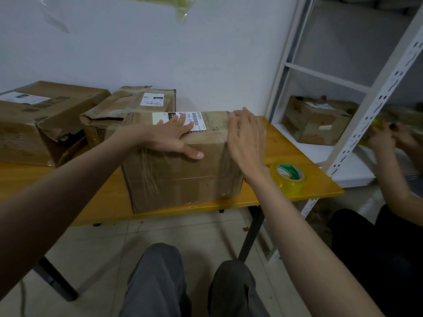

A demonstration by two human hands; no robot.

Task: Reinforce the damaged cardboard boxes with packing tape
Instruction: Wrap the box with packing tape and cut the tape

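A worn cardboard box with a white barcode label stands at the front of the yellow table. Clear tape strips run over its front and sides. My left hand lies flat on its top, fingers spread, thumb over the front edge. My right hand presses flat against the box's right top edge, fingers apart, holding nothing. A roll of yellowish packing tape with a green-and-white core lies on the table just right of the box.
Two torn boxes sit behind: a large one at the left, a crumpled one in the middle. A white metal shelf at the right holds another box. Another person's hands work at the far right.
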